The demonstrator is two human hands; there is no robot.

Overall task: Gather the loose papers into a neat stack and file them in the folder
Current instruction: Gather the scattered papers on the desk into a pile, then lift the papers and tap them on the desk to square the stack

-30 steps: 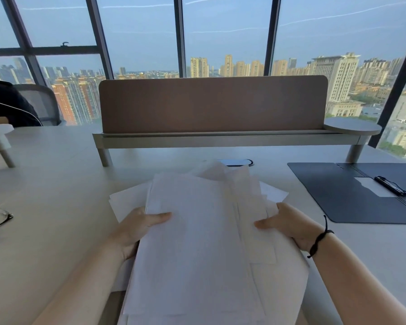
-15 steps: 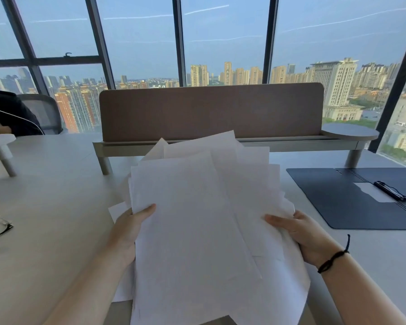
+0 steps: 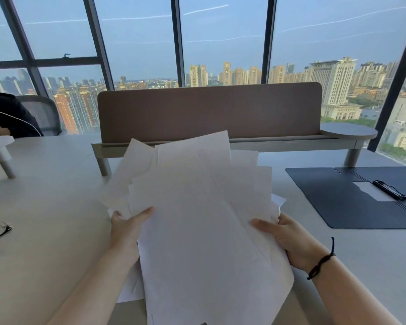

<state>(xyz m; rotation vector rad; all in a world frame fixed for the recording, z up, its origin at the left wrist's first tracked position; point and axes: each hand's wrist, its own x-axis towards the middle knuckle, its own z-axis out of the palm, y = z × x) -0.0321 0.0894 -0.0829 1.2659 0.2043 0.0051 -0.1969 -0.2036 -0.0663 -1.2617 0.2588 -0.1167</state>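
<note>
— Holding what?
— Gripping the papers [image 3: 204, 219] with the left hand [image 3: 124, 231] and the right hand [image 3: 288, 240], one on each side. Pinching the sheets with thumbs on top; other fingers hiding underneath.
— Sitting neat?
— Fanning out crooked, corners poking every way. Tilting up above the table [image 3: 45, 207].
— And the folder [image 3: 352, 198]?
— Lying open on the table, off to the right, apart from the papers. Carrying a black pen [image 3: 389, 190] inside.
</note>
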